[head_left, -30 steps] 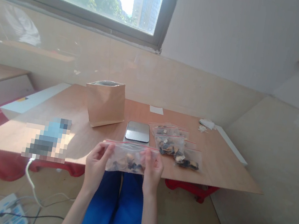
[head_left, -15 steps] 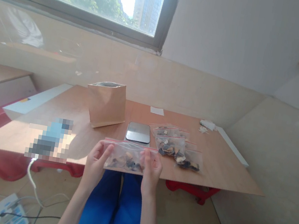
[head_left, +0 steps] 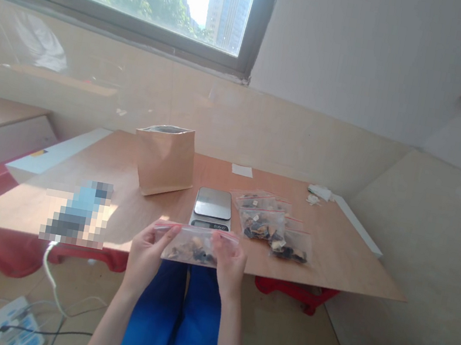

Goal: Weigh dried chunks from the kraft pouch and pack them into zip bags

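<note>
Okay, the left hand [head_left: 144, 258] and right hand [head_left: 230, 267] are gripping a zip bag [head_left: 193, 246], fingers closed on its top edge, just in front of a digital scale [head_left: 212, 208]. Dark pieces [head_left: 193, 255], possibly dried mushrooms, are sitting inside. More zip bags [head_left: 263, 224] are lying right of the scale, and a kraft paper pouch [head_left: 164, 161] is standing left of it.

Glossy plastic bag [head_left: 193, 247], matt kraft-paper pouch [head_left: 163, 163], smooth wood tabletop [head_left: 127, 223]

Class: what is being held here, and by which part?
A clear zip bag, held near its red-lined top at both sides by the left hand and right hand.
</note>
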The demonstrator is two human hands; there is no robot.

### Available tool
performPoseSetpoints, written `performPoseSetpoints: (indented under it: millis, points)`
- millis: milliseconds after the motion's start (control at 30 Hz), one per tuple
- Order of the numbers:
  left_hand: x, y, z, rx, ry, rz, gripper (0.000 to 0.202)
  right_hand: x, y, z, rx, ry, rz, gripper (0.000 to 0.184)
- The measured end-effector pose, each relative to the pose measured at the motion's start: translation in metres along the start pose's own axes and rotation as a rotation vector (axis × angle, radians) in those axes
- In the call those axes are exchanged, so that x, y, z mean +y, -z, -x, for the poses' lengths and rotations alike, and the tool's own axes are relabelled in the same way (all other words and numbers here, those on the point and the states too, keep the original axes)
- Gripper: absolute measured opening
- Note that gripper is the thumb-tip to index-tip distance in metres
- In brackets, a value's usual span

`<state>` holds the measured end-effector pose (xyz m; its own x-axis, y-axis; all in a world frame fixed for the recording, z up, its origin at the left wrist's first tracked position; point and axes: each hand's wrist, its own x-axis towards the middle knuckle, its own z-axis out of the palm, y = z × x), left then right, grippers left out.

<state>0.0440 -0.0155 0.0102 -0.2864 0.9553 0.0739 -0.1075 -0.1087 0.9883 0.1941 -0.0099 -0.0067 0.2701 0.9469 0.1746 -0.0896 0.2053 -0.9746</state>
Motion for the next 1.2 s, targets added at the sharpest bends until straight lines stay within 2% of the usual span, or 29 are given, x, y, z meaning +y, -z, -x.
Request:
performPoseSetpoints:
  millis: [167, 300, 567, 800, 933, 1033, 1200]
  points:
    - [0.003, 0.005, -0.001, -0.046, 0.029, -0.036, 0.036, -0.004, 0.008, -0.001, -0.104, 0.023, 0.027, 0.029]
    - [0.002, 0.007, -0.002, 0.006, 0.014, -0.053, 0.037, -0.007, 0.006, -0.001, -0.118, 0.025, 0.05, 0.032]
    - [0.007, 0.007, -0.001, -0.069, -0.123, -0.111, 0.034, -0.002, -0.003, 0.001, 0.043, -0.001, -0.006, 0.033]
    - [0.007, 0.013, -0.001, -0.11, -0.051, -0.112, 0.03, -0.005, -0.01, 0.005, 0.108, 0.038, 0.003, 0.026]
    - [0.012, 0.008, 0.004, -0.048, -0.016, -0.063, 0.032, -0.008, -0.009, 0.005, 0.124, 0.082, 0.017, 0.023]
    - [0.014, 0.003, 0.005, -0.003, 0.0, -0.042, 0.035, -0.007, -0.006, 0.005, 0.101, 0.058, -0.009, 0.025]
    - [0.01, -0.001, 0.007, 0.004, -0.028, -0.056, 0.035, -0.01, -0.004, 0.004, -0.063, 0.102, -0.015, 0.021]
